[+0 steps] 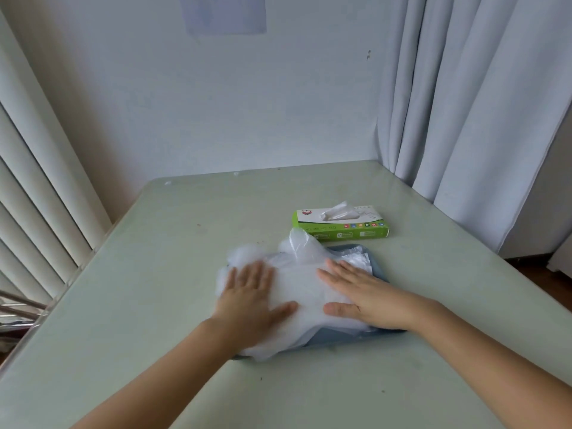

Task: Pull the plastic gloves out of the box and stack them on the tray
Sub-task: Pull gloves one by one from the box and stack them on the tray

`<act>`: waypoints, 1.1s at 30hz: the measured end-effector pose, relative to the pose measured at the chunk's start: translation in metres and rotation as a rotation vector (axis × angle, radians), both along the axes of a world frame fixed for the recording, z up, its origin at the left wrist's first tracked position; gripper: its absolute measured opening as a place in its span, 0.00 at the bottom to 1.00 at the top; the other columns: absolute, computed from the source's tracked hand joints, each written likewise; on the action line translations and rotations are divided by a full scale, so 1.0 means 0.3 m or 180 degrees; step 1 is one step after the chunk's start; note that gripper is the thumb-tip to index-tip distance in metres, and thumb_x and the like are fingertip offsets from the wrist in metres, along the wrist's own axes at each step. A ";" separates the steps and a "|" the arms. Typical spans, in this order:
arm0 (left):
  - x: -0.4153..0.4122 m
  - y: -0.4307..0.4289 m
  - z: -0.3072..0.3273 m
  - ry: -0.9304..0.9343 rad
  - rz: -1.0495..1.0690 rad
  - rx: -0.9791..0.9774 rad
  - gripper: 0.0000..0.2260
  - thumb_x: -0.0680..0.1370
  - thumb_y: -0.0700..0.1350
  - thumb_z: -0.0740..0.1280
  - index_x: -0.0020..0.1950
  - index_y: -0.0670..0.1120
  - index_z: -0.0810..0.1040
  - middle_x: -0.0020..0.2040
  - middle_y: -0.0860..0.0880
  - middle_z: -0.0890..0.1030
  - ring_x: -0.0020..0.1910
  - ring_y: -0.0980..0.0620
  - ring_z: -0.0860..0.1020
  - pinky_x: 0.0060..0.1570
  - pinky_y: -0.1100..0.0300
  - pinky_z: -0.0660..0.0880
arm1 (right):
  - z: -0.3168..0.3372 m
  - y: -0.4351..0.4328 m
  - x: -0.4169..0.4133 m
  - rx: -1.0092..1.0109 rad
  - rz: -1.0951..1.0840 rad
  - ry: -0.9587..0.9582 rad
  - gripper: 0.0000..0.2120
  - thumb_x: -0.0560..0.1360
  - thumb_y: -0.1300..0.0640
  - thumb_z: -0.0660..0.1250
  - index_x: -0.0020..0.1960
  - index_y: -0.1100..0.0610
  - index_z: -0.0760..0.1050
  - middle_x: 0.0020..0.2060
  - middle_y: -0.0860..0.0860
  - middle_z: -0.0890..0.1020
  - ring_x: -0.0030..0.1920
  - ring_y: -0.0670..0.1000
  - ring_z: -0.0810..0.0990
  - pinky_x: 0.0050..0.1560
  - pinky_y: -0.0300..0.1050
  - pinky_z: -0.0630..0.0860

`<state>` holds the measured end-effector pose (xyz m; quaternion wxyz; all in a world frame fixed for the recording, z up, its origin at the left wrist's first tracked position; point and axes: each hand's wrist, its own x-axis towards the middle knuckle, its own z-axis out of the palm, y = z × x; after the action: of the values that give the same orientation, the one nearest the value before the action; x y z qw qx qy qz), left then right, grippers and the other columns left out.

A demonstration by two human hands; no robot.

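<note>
A puffy heap of clear plastic gloves [305, 284] lies on a blue-grey tray [334, 337] in the middle of the table and covers most of it. My left hand [250, 297] presses flat on the heap's left side, fingers straight. My right hand [362, 294] presses flat on its right side, fingers spread. Behind the tray stands the green and white glove box [340, 226], with one glove [339, 211] poking up out of its top slot.
The pale green glass-topped table [192, 236] reaches back to a white wall. Grey curtains [470, 97] hang at the right, close behind the box. Vertical blinds [40, 187] run along the table's left edge.
</note>
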<state>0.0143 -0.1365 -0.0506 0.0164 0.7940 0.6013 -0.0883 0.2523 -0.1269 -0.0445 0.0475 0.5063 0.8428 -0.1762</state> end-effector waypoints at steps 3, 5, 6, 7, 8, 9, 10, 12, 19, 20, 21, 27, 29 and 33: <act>-0.068 0.011 0.049 0.0310 0.0762 0.0199 0.48 0.70 0.74 0.32 0.78 0.41 0.44 0.79 0.41 0.47 0.77 0.43 0.44 0.74 0.48 0.37 | 0.013 -0.009 0.000 0.0034 -0.0001 -0.0087 0.35 0.76 0.33 0.51 0.77 0.41 0.39 0.76 0.46 0.35 0.76 0.46 0.35 0.74 0.44 0.38; -0.063 0.014 0.085 0.0245 0.0775 0.0480 0.40 0.77 0.67 0.35 0.78 0.40 0.45 0.78 0.40 0.48 0.77 0.43 0.44 0.73 0.49 0.35 | 0.024 -0.005 -0.005 0.0012 -0.0022 -0.0160 0.35 0.75 0.32 0.52 0.76 0.38 0.39 0.76 0.47 0.36 0.76 0.49 0.35 0.74 0.45 0.39; -0.046 0.013 0.099 0.0128 0.0573 0.0614 0.40 0.76 0.67 0.33 0.78 0.41 0.46 0.79 0.41 0.48 0.78 0.44 0.43 0.72 0.51 0.33 | 0.028 0.000 -0.008 -0.0003 -0.0035 -0.0196 0.36 0.75 0.31 0.53 0.76 0.37 0.39 0.77 0.47 0.36 0.76 0.50 0.36 0.74 0.47 0.39; -0.021 0.007 0.114 -0.0025 0.0290 0.0718 0.41 0.73 0.67 0.29 0.78 0.43 0.46 0.79 0.43 0.47 0.78 0.46 0.41 0.71 0.53 0.31 | 0.033 0.004 -0.011 -0.0011 -0.0028 -0.0249 0.36 0.74 0.30 0.53 0.76 0.36 0.39 0.77 0.48 0.36 0.77 0.51 0.36 0.74 0.48 0.39; 0.009 0.003 0.122 -0.0182 -0.0030 0.0770 0.40 0.72 0.65 0.28 0.79 0.45 0.46 0.79 0.46 0.46 0.77 0.48 0.40 0.70 0.55 0.30 | 0.038 0.009 -0.014 -0.0023 -0.0009 -0.0305 0.37 0.73 0.30 0.54 0.75 0.36 0.39 0.77 0.48 0.37 0.77 0.52 0.36 0.75 0.48 0.40; 0.042 0.003 0.128 -0.0322 -0.0320 0.0768 0.36 0.75 0.63 0.31 0.79 0.46 0.46 0.79 0.48 0.45 0.77 0.50 0.39 0.70 0.56 0.30 | 0.045 0.013 -0.016 -0.0036 0.0011 -0.0330 0.38 0.73 0.30 0.55 0.76 0.36 0.40 0.77 0.49 0.38 0.77 0.52 0.38 0.76 0.49 0.41; 0.074 0.009 0.134 -0.0414 -0.0530 0.0707 0.30 0.80 0.61 0.37 0.79 0.47 0.46 0.79 0.49 0.45 0.77 0.51 0.39 0.71 0.57 0.31 | 0.057 0.019 -0.020 -0.0044 0.0018 -0.0311 0.39 0.72 0.30 0.57 0.76 0.37 0.44 0.78 0.49 0.41 0.77 0.53 0.41 0.76 0.50 0.44; 0.120 0.039 0.148 -0.0617 -0.0758 0.0641 0.25 0.84 0.54 0.46 0.79 0.46 0.49 0.79 0.49 0.47 0.77 0.51 0.42 0.73 0.58 0.35 | 0.081 0.039 -0.023 0.0027 -0.0047 0.0034 0.34 0.72 0.33 0.63 0.74 0.43 0.61 0.75 0.52 0.62 0.74 0.55 0.60 0.73 0.50 0.59; 0.218 0.328 0.212 -0.1463 -0.0524 0.0422 0.23 0.81 0.47 0.60 0.75 0.44 0.63 0.74 0.47 0.65 0.73 0.50 0.63 0.69 0.62 0.56 | 0.133 0.324 0.123 0.1549 -0.1439 0.1363 0.12 0.74 0.59 0.70 0.56 0.58 0.81 0.53 0.53 0.82 0.55 0.53 0.78 0.53 0.40 0.69; 0.233 0.369 0.213 -0.1479 -0.0466 0.0338 0.23 0.81 0.48 0.61 0.75 0.43 0.63 0.74 0.47 0.66 0.72 0.49 0.64 0.69 0.61 0.58 | 0.129 0.372 0.148 0.1540 -0.1644 0.1344 0.13 0.73 0.59 0.70 0.57 0.59 0.80 0.55 0.54 0.82 0.56 0.53 0.78 0.53 0.40 0.68; 0.247 0.404 0.210 -0.1494 -0.0414 0.0251 0.23 0.81 0.48 0.61 0.75 0.44 0.63 0.74 0.47 0.67 0.72 0.49 0.65 0.68 0.60 0.59 | 0.122 0.410 0.169 0.1472 -0.1783 0.1337 0.14 0.73 0.57 0.71 0.57 0.59 0.80 0.56 0.54 0.81 0.57 0.53 0.78 0.53 0.40 0.68; 0.330 0.543 0.155 -0.1776 -0.0269 -0.0123 0.23 0.79 0.49 0.64 0.73 0.46 0.67 0.69 0.46 0.73 0.67 0.47 0.70 0.62 0.59 0.66 | 0.080 0.505 0.148 0.1195 -0.1872 0.1614 0.22 0.63 0.45 0.79 0.48 0.59 0.81 0.43 0.50 0.79 0.45 0.49 0.76 0.44 0.41 0.69; 0.354 0.563 0.139 -0.1980 -0.0199 -0.0157 0.21 0.77 0.47 0.67 0.70 0.47 0.71 0.66 0.47 0.75 0.64 0.47 0.73 0.59 0.61 0.67 | 0.068 0.514 0.126 0.1310 -0.1827 0.1683 0.19 0.62 0.47 0.79 0.40 0.62 0.80 0.35 0.50 0.78 0.38 0.49 0.74 0.39 0.44 0.68; 0.381 0.602 0.131 -0.2037 -0.0085 -0.0060 0.15 0.76 0.49 0.69 0.61 0.44 0.78 0.56 0.47 0.80 0.56 0.48 0.77 0.48 0.62 0.69 | 0.039 0.528 0.124 0.1380 -0.1769 0.1764 0.17 0.66 0.51 0.77 0.34 0.65 0.78 0.27 0.53 0.73 0.30 0.49 0.67 0.32 0.44 0.62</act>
<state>0.1285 0.0441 -0.0112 0.2109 0.7891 0.5543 0.1601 0.2894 0.0314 -0.0327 -0.3364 0.6455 0.6732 -0.1305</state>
